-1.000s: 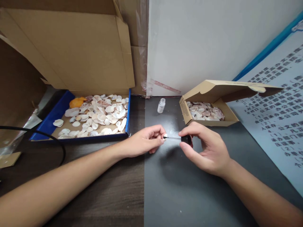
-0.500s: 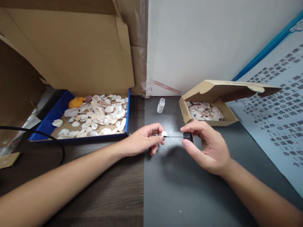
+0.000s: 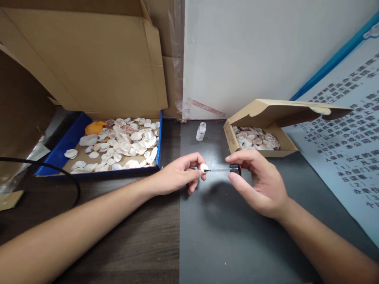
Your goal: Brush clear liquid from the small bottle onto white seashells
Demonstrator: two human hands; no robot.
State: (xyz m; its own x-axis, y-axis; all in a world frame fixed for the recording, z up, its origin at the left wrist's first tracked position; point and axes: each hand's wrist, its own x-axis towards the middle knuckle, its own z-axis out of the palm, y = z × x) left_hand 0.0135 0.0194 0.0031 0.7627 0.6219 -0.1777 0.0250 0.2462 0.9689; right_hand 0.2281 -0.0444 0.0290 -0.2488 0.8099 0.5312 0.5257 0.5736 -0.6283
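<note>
Between the thumb and fingers of my left hand (image 3: 183, 172) is a small white seashell (image 3: 204, 167). My right hand (image 3: 257, 183) grips the black cap of an applicator brush (image 3: 235, 169) between thumb and fingers. Its thin stem points left, and the dark tip meets the face of the shell. Beyond my hands an uncapped small glass bottle (image 3: 200, 132) with a white label stands upright on the grey mat (image 3: 207, 240).
At the left, a blue-sided cardboard box (image 3: 56, 152) holds many loose shells, with an orange one (image 3: 95, 127) at the back. A smaller open carton (image 3: 284, 144) with shells stands at the right, beside a printed sheet (image 3: 355, 165). A black cable (image 3: 77, 185) curves at the left.
The brush tip shows a little further right on the shell, and more of the shell's face is visible. Both hands keep nearly the same place and grip.
</note>
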